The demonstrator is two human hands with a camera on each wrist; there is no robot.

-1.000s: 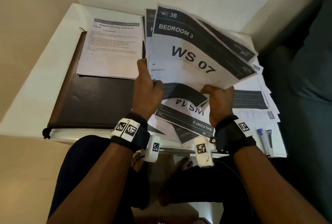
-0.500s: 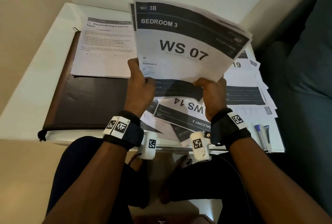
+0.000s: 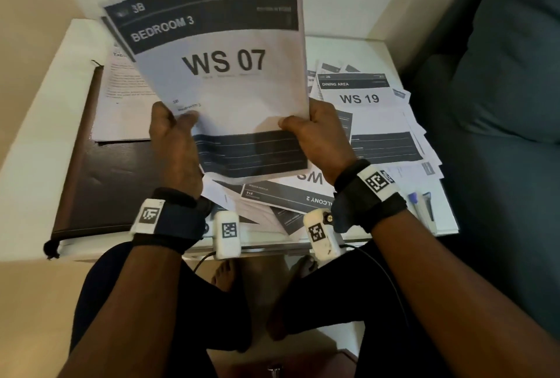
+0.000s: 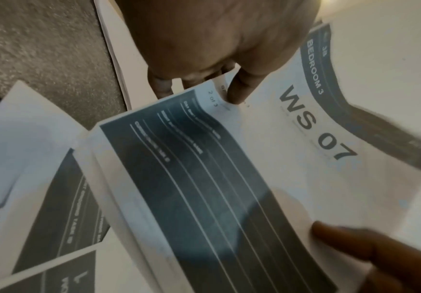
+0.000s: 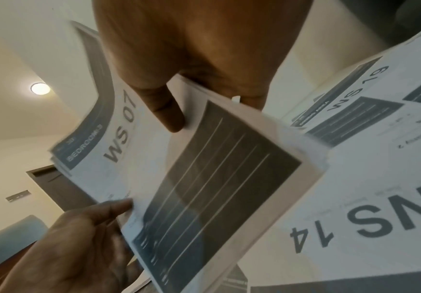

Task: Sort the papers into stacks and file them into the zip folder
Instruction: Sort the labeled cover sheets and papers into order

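Observation:
I hold a small stack of sheets (image 3: 224, 68) upright over the table; its front page reads "BEDROOM 3, WS 07". My left hand (image 3: 175, 132) pinches the stack's lower left edge, thumb on the front. My right hand (image 3: 315, 132) grips the lower right edge. The wrist views show the same front page (image 4: 304, 126) (image 5: 129, 126) with a thumb on it and fingers behind. The dark brown zip folder (image 3: 115, 183) lies closed on the table's left, with a text sheet (image 3: 124, 95) on top. Loose papers (image 3: 363, 98) lie spread on the right, among them "WS 19" and "WS 14".
The white table (image 3: 36, 141) stands in a wall corner. A teal sofa (image 3: 500, 104) runs along its right side. Two pens (image 3: 421, 204) lie at the table's front right corner. My knees and bare feet are below the table's front edge.
The held stack has been squared up, turned upright and raised toward me. My right hand shifted from the bottom edge to the lower right edge. "WS 19" is now uncovered.

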